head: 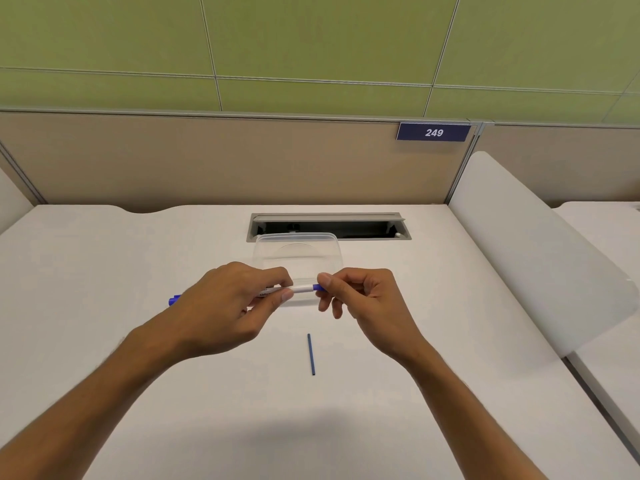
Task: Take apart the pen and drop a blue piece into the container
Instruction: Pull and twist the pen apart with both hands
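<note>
The pen (300, 289) was level in front of you, held at both ends just above the near edge of the clear container (298, 252), so that whatever came loose had only a short way to travel. In the head view, your left hand (228, 299) was closed around the white barrel, thumb and forefinger clamping it to stop it turning. A blue cap (175, 299) stuck out past that hand on the far left. Your right hand (360, 299) pinched the blue tip piece (319, 288) between thumb and forefinger, the other fingers curled clear; that grip suited twisting or pulling it off. A thin blue refill (311, 355) lay alone on the tabletop (104, 271) below your hands, well apart from the container, probably parked there to free both hands. Nothing blue showed inside the container, so the drop was not yet done.
</note>
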Available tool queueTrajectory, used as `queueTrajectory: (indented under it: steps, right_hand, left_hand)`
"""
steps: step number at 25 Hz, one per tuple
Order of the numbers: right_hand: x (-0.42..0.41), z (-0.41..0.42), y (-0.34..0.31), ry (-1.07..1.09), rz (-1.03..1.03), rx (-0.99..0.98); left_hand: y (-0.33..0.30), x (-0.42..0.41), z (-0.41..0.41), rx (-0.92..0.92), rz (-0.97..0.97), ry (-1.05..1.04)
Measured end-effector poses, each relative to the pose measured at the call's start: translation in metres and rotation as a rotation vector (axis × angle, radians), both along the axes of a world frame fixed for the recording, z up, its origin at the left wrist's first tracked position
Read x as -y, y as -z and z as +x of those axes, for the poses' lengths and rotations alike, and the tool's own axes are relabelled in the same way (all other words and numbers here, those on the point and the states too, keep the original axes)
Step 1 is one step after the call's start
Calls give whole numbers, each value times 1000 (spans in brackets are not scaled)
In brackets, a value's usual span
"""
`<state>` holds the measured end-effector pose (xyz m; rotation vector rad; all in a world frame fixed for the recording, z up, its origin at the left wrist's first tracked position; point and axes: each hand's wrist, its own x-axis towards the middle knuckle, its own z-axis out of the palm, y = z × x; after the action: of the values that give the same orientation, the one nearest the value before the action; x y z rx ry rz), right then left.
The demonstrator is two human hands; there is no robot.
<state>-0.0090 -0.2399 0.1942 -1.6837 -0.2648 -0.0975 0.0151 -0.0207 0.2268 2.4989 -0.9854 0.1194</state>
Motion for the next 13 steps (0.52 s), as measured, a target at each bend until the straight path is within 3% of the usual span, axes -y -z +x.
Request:
queueTrajectory:
  steps: [13]
  right_hand:
    - [-4,2,4,31,-42,-10]
  left_hand:
    - [0,0,1,51,27,-9]
